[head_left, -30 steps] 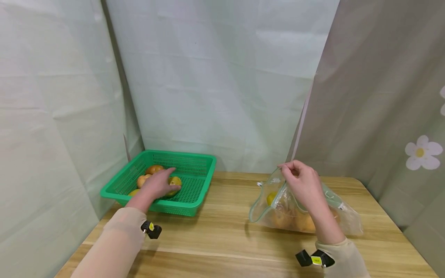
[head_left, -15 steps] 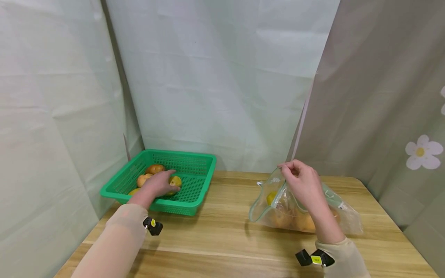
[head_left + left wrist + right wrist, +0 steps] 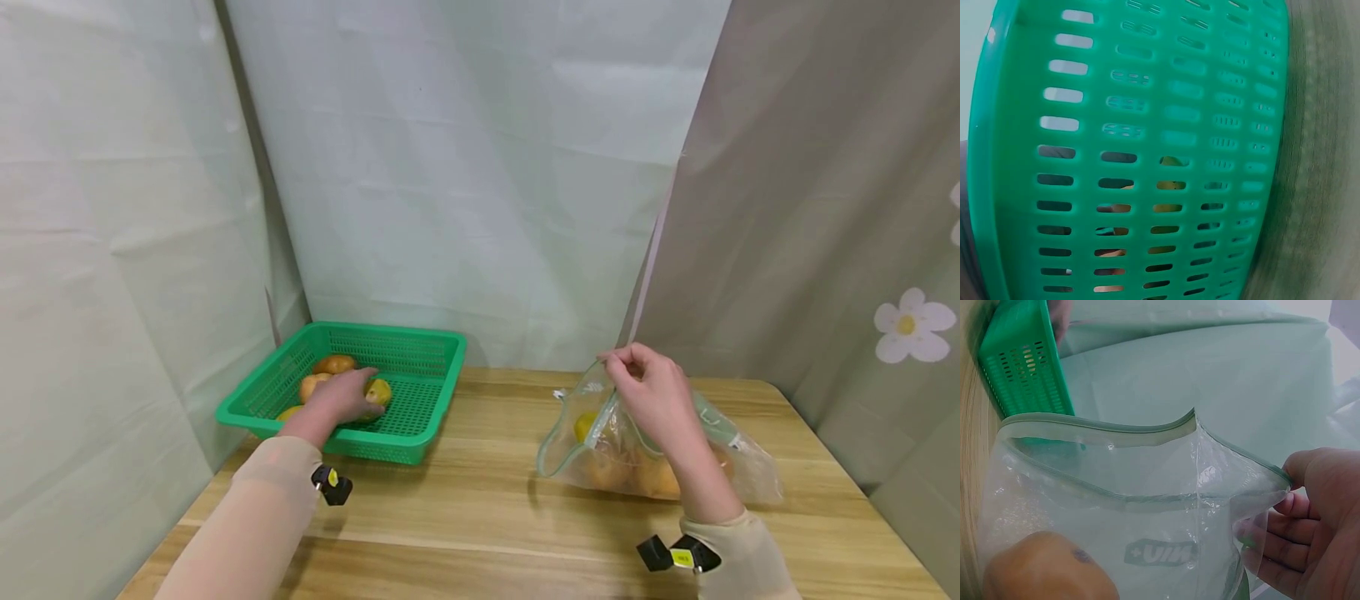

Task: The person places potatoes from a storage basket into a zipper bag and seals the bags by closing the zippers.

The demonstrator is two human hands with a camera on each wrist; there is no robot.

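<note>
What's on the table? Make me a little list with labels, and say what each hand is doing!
left hand: inside the green basket, fingers curled round a yellow-green fruit
right hand: pinches the rim of the clear bag, holding its mouth open
basket holds: several orange and yellow fruits
bag holds: more fruit, some orange, one yellow
table: light wood

A small staged recording corner, not a real kitchen or shop.

Pale green cloth sheets [image 3: 465, 167] hang as back and left walls, and a grey curtain with white flower prints [image 3: 825, 250] closes the right side. Between them stands only a light wooden table [image 3: 480, 517], with a green perforated plastic basket [image 3: 420, 446] and a clear zip bag [image 3: 742, 471] of fruit.
</note>
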